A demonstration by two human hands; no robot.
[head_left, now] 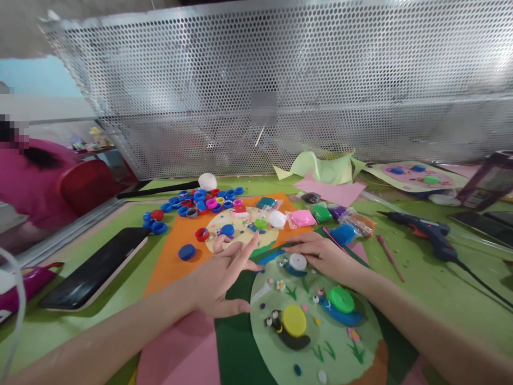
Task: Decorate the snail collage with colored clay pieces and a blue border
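A light green rounded sheet (276, 326) lies in front of me, decorated with clay snails that have bottle-cap shells. My left hand (224, 275) hovers at its left edge with fingers spread, nothing visible between them. Stretched fingers of my right hand (320, 254) rest at the sheet's top edge, touching or just above a blue clay strip (273, 256). Just below them is a snail with a white cap (297, 261). Lower down are snails with a green cap (341, 299) and a yellow cap (294, 320). Clay flowers and grass surround them.
Many loose bottle caps (199, 196) lie at the back left, beside bagged clay (302, 218). A phone (98, 267) is at left. On the right lie a glue gun (430, 232) and a pink stick (390, 258). Perforated metal (280, 69) stands behind; a person in pink (36, 182) sits left.
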